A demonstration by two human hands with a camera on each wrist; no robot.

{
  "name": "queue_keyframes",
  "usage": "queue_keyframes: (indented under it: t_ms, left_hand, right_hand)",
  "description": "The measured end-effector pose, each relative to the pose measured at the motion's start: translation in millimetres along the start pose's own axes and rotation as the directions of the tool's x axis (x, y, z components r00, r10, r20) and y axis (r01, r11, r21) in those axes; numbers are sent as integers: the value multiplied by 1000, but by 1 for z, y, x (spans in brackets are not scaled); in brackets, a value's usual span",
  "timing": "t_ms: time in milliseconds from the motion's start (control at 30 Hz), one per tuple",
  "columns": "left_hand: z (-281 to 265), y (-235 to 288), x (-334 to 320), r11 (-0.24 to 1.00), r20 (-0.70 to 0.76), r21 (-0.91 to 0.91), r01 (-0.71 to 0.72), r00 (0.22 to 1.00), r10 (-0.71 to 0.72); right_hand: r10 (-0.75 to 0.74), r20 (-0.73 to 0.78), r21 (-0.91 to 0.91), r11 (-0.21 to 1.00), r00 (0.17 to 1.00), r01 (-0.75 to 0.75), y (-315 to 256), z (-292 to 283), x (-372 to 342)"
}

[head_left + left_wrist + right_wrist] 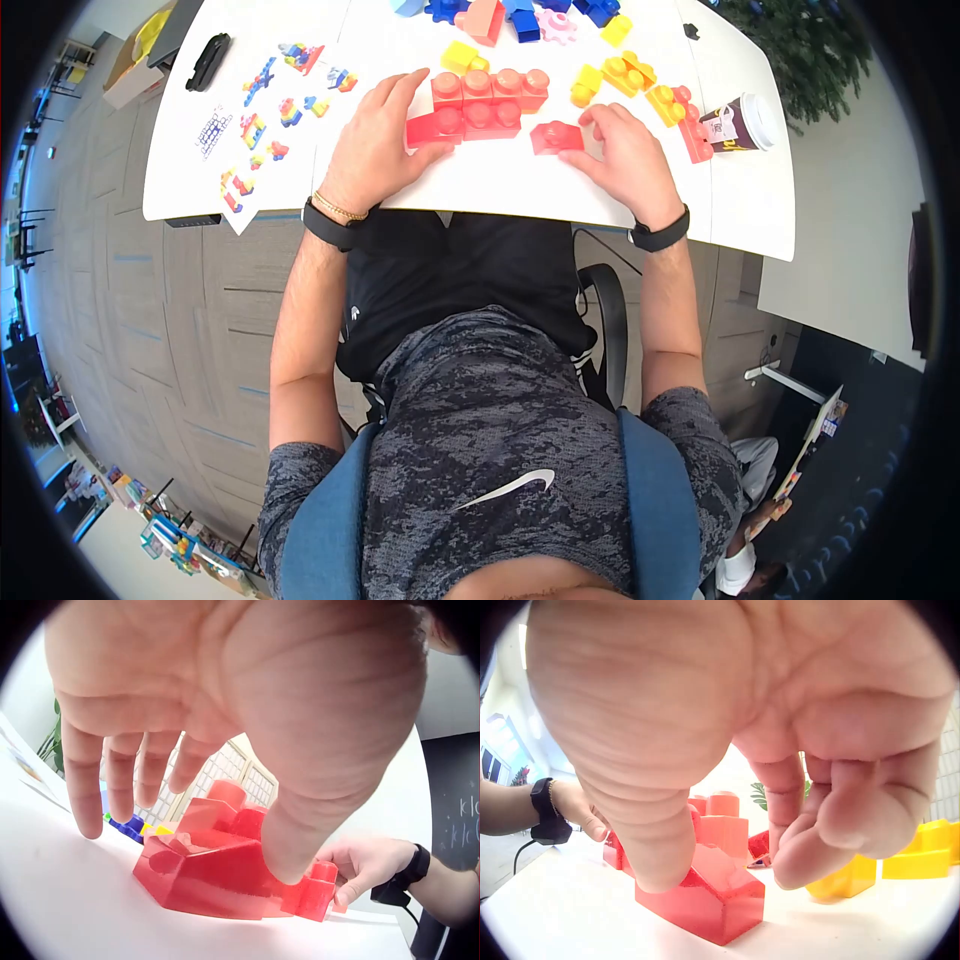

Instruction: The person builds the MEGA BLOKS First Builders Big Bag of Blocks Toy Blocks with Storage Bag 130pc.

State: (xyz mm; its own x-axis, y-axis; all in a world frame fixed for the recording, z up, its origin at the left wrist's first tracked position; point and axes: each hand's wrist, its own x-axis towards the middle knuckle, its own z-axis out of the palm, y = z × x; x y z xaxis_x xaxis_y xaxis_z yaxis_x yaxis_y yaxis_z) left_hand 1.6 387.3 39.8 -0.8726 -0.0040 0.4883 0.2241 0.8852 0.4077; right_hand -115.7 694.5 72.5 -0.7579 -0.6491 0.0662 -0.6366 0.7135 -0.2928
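Head — left hand (368, 140) spread; right hand (632, 152) touches red block (552, 138).

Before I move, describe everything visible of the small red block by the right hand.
The small red block is glossy and plastic-looking, with a sloped face. It rests on the white table, right of the red assembly with a gap between. The right hand partly hides it, thumb apparently touching it.

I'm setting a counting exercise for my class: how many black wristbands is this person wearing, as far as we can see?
2. One black wristband is at the wrist of the left hand; the second wristband is at the wrist of the right hand. Both show plainly.
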Motion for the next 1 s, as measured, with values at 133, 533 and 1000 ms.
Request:
queue_keyframes:
  t_ms: [133, 533, 1000]
  left_hand:
    - [2, -16, 4, 994, 100, -95, 52, 994, -42]
    - [1, -18, 22, 965, 272, -225, 134, 960, -70]
    - [-30, -5, -4, 978, 168, -166, 129, 981, -101]
  right_hand:
    - [-66, -61, 126, 989, 996, 73, 6, 7, 17]
    - [-178, 23, 279, 946, 984, 165, 6, 15, 48]
    - [129, -336, 119, 989, 933, -94, 31, -27, 1]
